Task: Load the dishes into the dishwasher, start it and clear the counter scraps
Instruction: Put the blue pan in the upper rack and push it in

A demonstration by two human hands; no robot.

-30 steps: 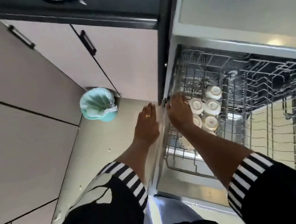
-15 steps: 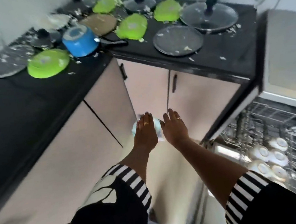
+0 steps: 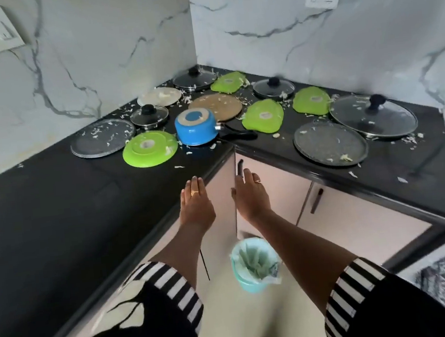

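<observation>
Grips point(image 3: 196, 202) point(image 3: 250, 193) empty (fingers straight), dishes point(image 3: 150, 148) seemingly apart

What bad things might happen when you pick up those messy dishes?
The upside-down blue pot sits near the counter's edge, so a bump might knock it off. Scraps lie on the grey plate; lifting it may spill them on the floor. The bin stands on the floor nearby and might get kicked.
</observation>
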